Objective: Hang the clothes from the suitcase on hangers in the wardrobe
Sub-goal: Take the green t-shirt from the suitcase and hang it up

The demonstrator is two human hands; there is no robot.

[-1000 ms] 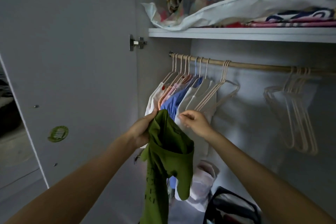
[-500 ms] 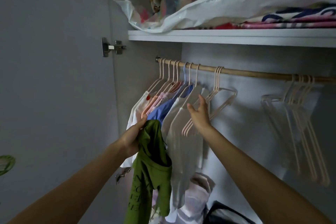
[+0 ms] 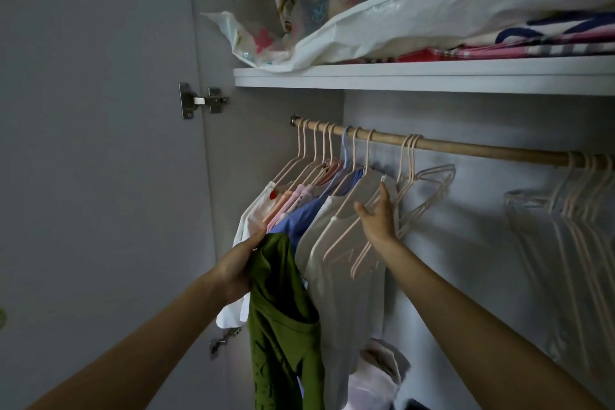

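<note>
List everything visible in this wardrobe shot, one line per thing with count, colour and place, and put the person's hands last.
green shirt: one, olive green, hanging from the left hand, not on a hanger
hung clothes: several, white, pink and blue, left end of the rail
empty hangers: a small bunch, pale pink, mid-rail
spare hangers: a bunch, pale, right end of the rail
rail: one, wooden, under the shelf
shelf: one, white, top
bagged bedding: patterned, in plastic, on the shelf
door hinge: one, metal, upper left
left hand: grips the green shirt
right hand: fingers straight, among the empty hangers
</note>
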